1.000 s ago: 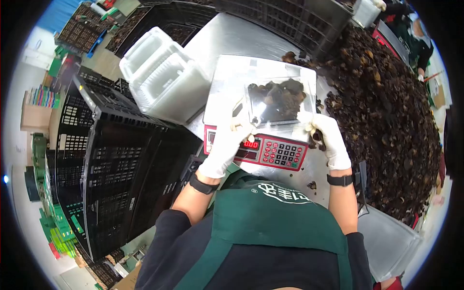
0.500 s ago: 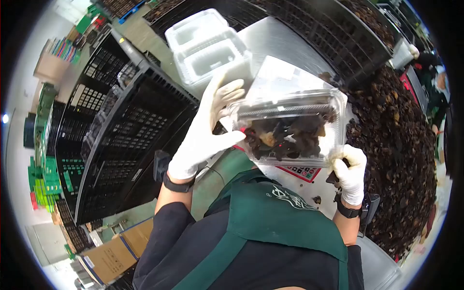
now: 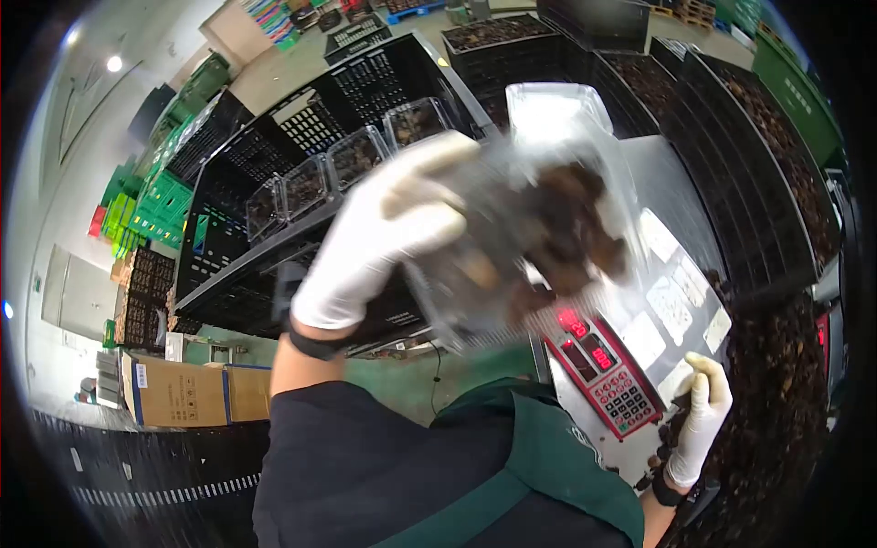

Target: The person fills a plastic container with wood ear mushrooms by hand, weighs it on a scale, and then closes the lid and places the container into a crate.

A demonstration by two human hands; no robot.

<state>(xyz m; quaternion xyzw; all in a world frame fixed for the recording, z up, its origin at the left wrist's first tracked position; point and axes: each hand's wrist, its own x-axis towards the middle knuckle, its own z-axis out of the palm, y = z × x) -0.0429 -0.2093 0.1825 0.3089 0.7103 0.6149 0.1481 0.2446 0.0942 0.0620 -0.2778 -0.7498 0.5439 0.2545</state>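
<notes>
One filled clamshell (image 3: 548, 219) (blurred) in left hand (image 3: 384, 228), right hand (image 3: 702, 411) beside scale (image 3: 610, 373)

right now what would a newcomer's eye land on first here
The white-gloved left hand holding up a blurred clear box of dark mushrooms, mid-frame. Below right, a scale glows red beside the right hand.

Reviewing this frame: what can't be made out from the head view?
Head view only.
The clear container in the left hand: motion blur; lid open or shut unclear.
The scale: red digits too small and blurred to read.
The right hand, near the lens edge: distorted; whether it grips anything is unclear.
</notes>
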